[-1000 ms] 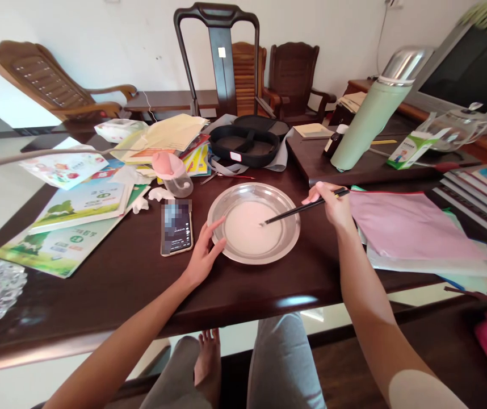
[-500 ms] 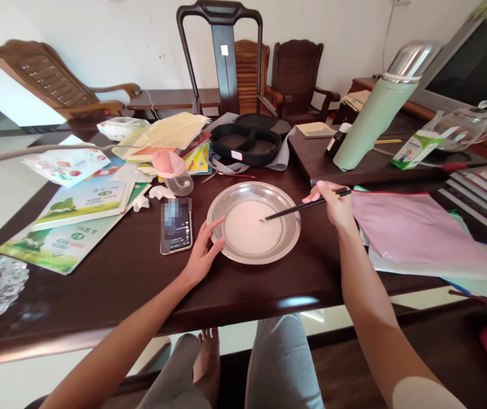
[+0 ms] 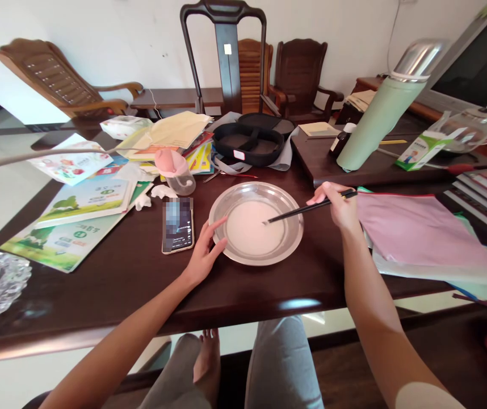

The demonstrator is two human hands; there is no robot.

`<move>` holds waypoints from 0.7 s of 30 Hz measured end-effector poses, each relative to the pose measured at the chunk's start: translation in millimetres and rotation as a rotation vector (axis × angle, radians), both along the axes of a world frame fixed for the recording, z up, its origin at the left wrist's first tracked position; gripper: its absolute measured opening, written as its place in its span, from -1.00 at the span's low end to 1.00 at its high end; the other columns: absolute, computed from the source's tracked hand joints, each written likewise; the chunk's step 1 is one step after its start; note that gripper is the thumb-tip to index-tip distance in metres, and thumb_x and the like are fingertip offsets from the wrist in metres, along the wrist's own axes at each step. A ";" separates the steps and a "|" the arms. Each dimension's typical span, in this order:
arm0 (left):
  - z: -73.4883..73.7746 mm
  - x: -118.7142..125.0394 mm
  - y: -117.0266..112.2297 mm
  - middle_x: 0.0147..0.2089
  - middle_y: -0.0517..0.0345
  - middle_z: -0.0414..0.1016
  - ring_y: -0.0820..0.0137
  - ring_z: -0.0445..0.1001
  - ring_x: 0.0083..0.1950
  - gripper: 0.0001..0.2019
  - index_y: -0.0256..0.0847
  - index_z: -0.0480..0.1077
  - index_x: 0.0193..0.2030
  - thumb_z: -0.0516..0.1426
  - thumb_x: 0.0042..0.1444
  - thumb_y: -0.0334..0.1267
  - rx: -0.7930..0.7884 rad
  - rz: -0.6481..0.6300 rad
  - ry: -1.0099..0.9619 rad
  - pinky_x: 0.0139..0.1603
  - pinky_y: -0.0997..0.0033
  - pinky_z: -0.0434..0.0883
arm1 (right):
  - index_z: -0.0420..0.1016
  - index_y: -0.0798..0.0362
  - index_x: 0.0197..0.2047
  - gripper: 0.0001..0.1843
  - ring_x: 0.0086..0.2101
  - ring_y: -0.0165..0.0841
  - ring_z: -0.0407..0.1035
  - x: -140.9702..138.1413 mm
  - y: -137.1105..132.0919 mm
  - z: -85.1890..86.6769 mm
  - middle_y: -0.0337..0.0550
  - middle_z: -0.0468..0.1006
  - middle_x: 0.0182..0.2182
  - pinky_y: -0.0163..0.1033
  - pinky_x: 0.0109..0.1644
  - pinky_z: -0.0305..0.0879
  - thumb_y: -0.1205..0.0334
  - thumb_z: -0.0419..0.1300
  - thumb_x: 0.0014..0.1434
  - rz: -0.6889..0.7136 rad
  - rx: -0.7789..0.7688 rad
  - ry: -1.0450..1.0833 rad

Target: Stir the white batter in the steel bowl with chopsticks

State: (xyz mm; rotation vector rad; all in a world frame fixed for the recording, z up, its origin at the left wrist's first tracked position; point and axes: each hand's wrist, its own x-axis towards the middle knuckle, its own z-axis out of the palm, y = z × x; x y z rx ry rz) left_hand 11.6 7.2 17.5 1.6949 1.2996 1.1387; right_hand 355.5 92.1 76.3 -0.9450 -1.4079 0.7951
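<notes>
A shallow stainless-steel basin (image 3: pixel 288 246) stands on the dark wooden table and holds a smooth white mixture (image 3: pixel 254 230). At its left side, my left hand (image 3: pixel 204 253) grips the rim, with thumb and index finger reaching over the edge; the other fingers are partly hidden. My right hand (image 3: pixel 339 205), to the right of the basin, is closed around a pair of black chopsticks (image 3: pixel 301 209). They slant down to the left, held close together, and their pale tips touch the white mixture near its middle.
Left of the basin lie a phone (image 3: pixel 178 226), crumpled tissues (image 3: pixel 142 202), a pink-lidded cup (image 3: pixel 176 170) and booklets (image 3: pixel 68 238). Behind it sits a black case (image 3: pixel 247 142). A green thermos (image 3: pixel 380 122) rises at right, near a pink folder (image 3: pixel 426 230).
The whole view has shifted slightly, so everything appears a little further right. Both hands keep nearly the same pose, and the chopstick tips stay near the middle of the mixture.
</notes>
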 end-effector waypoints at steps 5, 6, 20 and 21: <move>-0.4 0.3 0.2 0.35 -0.06 0.37 0.03 0.27 0.42 -0.40 -0.04 0.39 0.36 0.14 0.30 0.20 0.011 0.001 0.005 0.50 -0.04 0.14 | 0.60 -0.05 -0.54 -0.51 -0.36 -0.22 0.61 -11.2 -4.4 -0.7 -0.15 0.67 -0.51 -0.10 -0.16 0.51 -0.22 0.30 0.25 0.211 -0.048 -0.096; -0.4 0.3 0.2 0.35 -0.06 0.37 0.03 0.27 0.42 -0.40 -0.04 0.39 0.36 0.14 0.30 0.20 0.010 0.000 0.004 0.50 -0.04 0.14 | 0.63 -0.05 -0.50 -0.52 -0.33 -0.22 0.63 -15.2 -5.4 -0.8 -0.14 0.70 -0.47 -0.10 -0.14 0.52 -0.23 0.31 0.24 0.250 -0.056 -0.138; 0.4 -0.2 -0.6 0.36 -0.07 0.34 0.04 0.27 0.42 -0.41 -0.06 0.39 0.36 0.14 0.31 0.19 0.001 0.002 0.013 0.51 -0.03 0.13 | 0.62 -0.05 -0.52 -0.53 -0.36 -0.25 0.61 -11.9 -4.8 -1.5 -0.16 0.69 -0.49 -0.14 -0.16 0.48 -0.18 0.30 0.27 0.276 -0.049 -0.118; 0.5 -0.1 -0.5 0.36 -0.06 0.34 0.04 0.27 0.42 -0.41 -0.05 0.39 0.36 0.14 0.31 0.19 0.001 0.002 0.013 0.51 -0.03 0.13 | 0.64 -0.05 -0.49 -0.54 -0.33 -0.24 0.62 -15.9 -5.6 -1.4 -0.14 0.71 -0.44 -0.13 -0.13 0.49 -0.20 0.31 0.26 0.308 -0.056 -0.156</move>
